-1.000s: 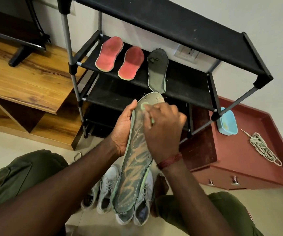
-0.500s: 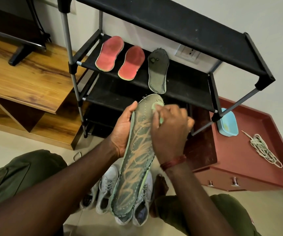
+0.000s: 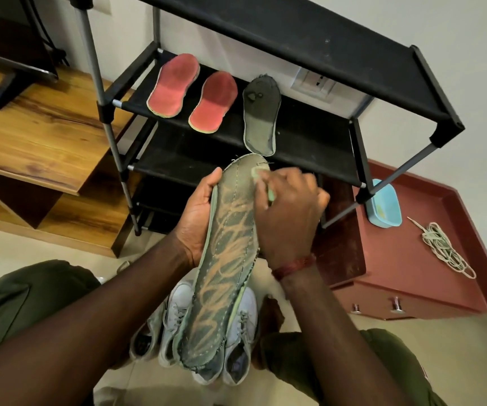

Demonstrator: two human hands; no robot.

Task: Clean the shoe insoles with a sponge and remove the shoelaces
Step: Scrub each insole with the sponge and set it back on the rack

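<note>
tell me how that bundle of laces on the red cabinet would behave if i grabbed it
Probably floppy: the laces lie in loose, uneven loops on the red cabinet. Likely light, being thin cord. One end trails free towards the blue tub, so loops may slip out or tangle when lifted.

Sponge (image 3: pixel 258 173) mostly hidden under blurred R hand (image 3: pixel 289 218); shoes (image 3: pixel 245 315) partly behind insole (image 3: pixel 227 259)

A long grey-green fabric insole (image 3: pixel 227 259), orange-streaked, is held toe-up before the black shoe rack (image 3: pixel 295 33); a pale green sponge (image 3: pixel 257 172) is pressed against the insole's top end.
</note>
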